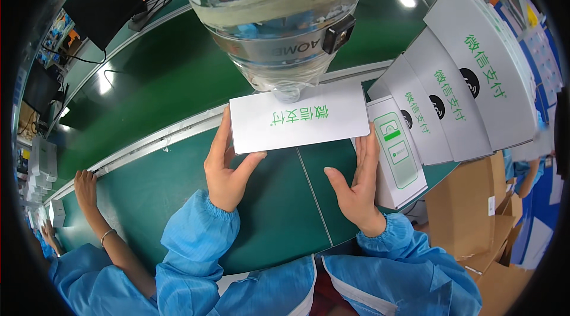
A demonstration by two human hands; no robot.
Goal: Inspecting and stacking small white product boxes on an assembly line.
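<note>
A long white carton (297, 120) with green print on its face is held up in front of me. My left hand (228, 167) grips its left end, the fingers along the side and the thumb at the near edge. Against the right end lie the fingers of my right hand (360, 188), with the thumb spread away from the carton. A clear, rounded vessel (285, 25) tapers down to the carton's far edge, partly hiding it. Beside my right hand stands another white carton (396, 153) with a green outline drawing.
Several larger white cartons (457, 90) lean in a row at the right. Brown cardboard boxes (463, 215) stand below them. A metal rail (160, 141) crosses the green bench (273, 209). A co-worker's hand (86, 191) rests at the left, and a dark monitor (116, 1) stands far left.
</note>
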